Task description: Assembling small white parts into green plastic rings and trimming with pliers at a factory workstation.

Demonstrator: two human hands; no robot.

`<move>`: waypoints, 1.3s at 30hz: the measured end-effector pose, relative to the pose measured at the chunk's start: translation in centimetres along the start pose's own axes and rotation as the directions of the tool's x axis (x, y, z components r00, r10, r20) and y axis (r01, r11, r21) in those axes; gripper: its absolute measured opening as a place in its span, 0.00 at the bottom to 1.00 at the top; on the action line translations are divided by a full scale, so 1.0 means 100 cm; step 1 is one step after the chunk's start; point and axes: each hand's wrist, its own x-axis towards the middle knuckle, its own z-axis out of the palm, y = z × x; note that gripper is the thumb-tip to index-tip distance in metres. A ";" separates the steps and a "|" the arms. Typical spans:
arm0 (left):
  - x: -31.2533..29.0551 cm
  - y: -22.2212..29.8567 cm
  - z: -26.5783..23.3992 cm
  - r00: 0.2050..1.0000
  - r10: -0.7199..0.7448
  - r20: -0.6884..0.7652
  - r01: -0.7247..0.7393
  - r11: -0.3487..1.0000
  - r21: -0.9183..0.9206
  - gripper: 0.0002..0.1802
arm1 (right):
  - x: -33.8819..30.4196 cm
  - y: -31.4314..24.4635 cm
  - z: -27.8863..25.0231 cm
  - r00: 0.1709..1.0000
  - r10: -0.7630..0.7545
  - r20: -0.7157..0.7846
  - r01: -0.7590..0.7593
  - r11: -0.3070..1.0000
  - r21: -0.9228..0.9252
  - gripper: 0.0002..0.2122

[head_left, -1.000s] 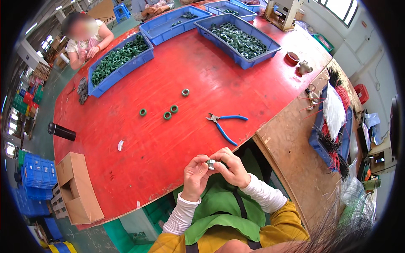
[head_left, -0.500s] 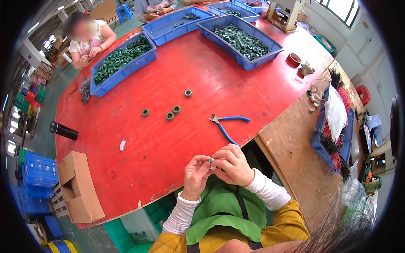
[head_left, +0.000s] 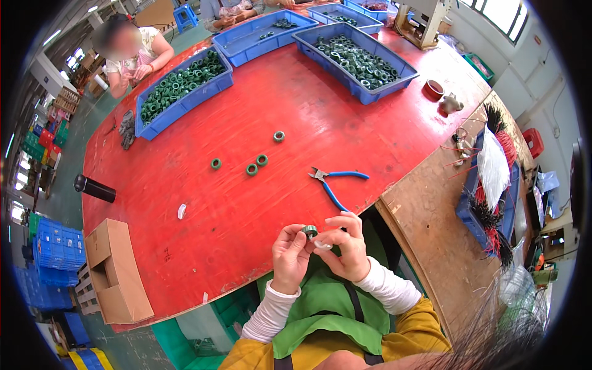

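Note:
Near the table's front edge, my left hand (head_left: 290,259) pinches a dark green ring (head_left: 309,231) upright between thumb and fingers. Close beside it, my right hand (head_left: 346,250) has a small white curved piece (head_left: 322,245) between thumb and fingers, its other fingers raised. The ring and the white piece are slightly apart. Just beyond my hands lie cutting pliers (head_left: 330,179) with blue handles, their jaws pointing left. Several loose green rings (head_left: 251,169) rest on the red table, farther off. Another white curved piece (head_left: 181,211) lies to the left.
Blue trays of green rings (head_left: 139,131) stand along the far side, where other people sit. A black bottle (head_left: 95,189) lies at the left edge by an open cardboard box (head_left: 126,271). On the right, a wooden board (head_left: 425,234) carries a blue bin (head_left: 472,225) of wires.
My hands have moved apart, bringing the green ring into view in my left hand and the white piece in my right. My view has shifted slightly.

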 end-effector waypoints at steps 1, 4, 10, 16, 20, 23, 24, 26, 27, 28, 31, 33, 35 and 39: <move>-0.001 0.000 0.001 1.000 -0.003 0.000 0.003 1.000 0.000 0.08 | 0.002 0.000 -0.003 0.999 0.042 -0.017 -0.042 0.999 0.019 0.13; -0.003 0.001 0.006 0.999 0.039 -0.008 -0.038 0.996 0.084 0.08 | 0.013 0.009 -0.005 0.996 0.059 -0.064 -0.059 0.998 0.002 0.13; -0.006 0.008 0.007 0.994 0.022 0.105 -0.051 0.960 0.274 0.10 | 0.025 0.021 -0.009 0.999 0.007 -0.033 -0.011 0.993 -0.118 0.12; -0.005 0.012 0.001 0.980 -0.064 0.187 0.007 0.957 0.291 0.11 | 0.026 0.020 -0.011 0.980 0.127 0.151 -0.132 0.991 0.028 0.11; -0.006 0.008 0.001 0.977 -0.092 0.193 0.056 0.982 0.183 0.10 | 0.009 0.027 -0.007 0.815 0.424 0.394 -0.573 0.688 0.445 0.13; -0.003 0.006 -0.001 0.978 -0.090 0.190 0.059 0.984 0.167 0.10 | -0.002 0.022 -0.005 0.627 0.533 0.567 -0.771 0.322 0.549 0.17; -0.002 0.006 -0.001 0.980 -0.074 0.186 0.045 0.987 0.157 0.09 | -0.006 0.021 -0.004 0.739 0.469 0.484 -0.673 0.537 0.508 0.16; -0.002 0.005 0.003 0.982 -0.072 0.172 0.049 0.990 0.132 0.09 | -0.006 0.021 -0.003 0.931 0.221 0.289 -0.305 0.908 0.288 0.14; -0.002 0.005 0.004 0.985 -0.070 0.159 0.053 0.993 0.107 0.09 | -0.007 0.020 -0.002 0.932 0.221 0.288 -0.305 0.908 0.288 0.14; -0.002 0.005 0.004 0.985 -0.070 0.159 0.053 0.993 0.108 0.09 | -0.009 0.020 0.001 0.948 0.209 0.238 -0.271 0.924 0.270 0.13; -0.003 0.006 0.003 0.977 -0.094 0.190 0.078 0.993 0.094 0.09 | -0.010 0.023 0.001 0.967 0.183 0.177 -0.222 0.946 0.235 0.12; -0.004 0.008 0.003 0.983 -0.075 0.168 0.056 0.991 0.118 0.09 | -0.004 0.020 0.000 0.982 0.076 0.173 -0.111 0.974 0.197 0.14; -0.004 0.008 0.002 0.983 -0.061 0.171 0.040 0.991 0.126 0.09 | 0.000 0.016 0.002 0.982 0.075 0.175 -0.112 0.971 0.211 0.15; -0.003 0.005 0.001 0.987 -0.058 0.147 0.044 0.994 0.102 0.10 | -0.002 0.016 0.005 0.985 0.052 0.163 -0.076 0.987 0.144 0.16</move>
